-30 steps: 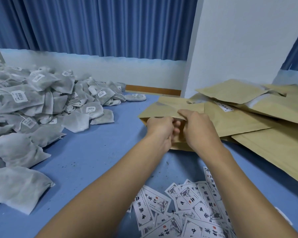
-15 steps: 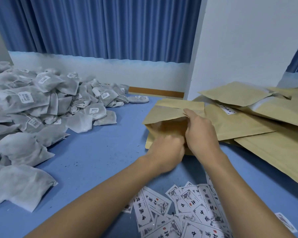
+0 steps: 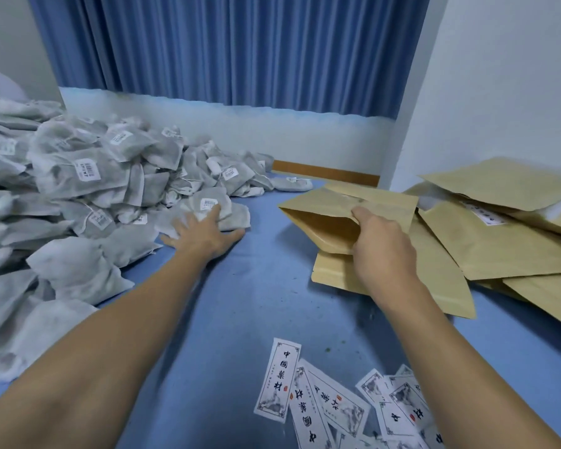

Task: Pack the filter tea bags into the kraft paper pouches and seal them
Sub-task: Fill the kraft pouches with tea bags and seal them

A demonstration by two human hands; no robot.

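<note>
The right grip (image 3: 382, 251) holds a brown paper pouch (image 3: 321, 205) open. The left grip (image 3: 204, 234), fingers wide, touches a grey tea bag (image 3: 235, 212).

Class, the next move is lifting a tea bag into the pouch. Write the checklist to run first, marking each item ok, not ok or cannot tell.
1. Kraft pouch mouth open toward the tea bag pile: ok.
2. Right hand grips the pouch's upper edge: ok.
3. Left hand touches a tea bag: ok.
4. Tea bag gripped: not ok, the fingers lie spread on it.
5. Pouch empty inside: cannot tell, its depth is shadowed.
</note>
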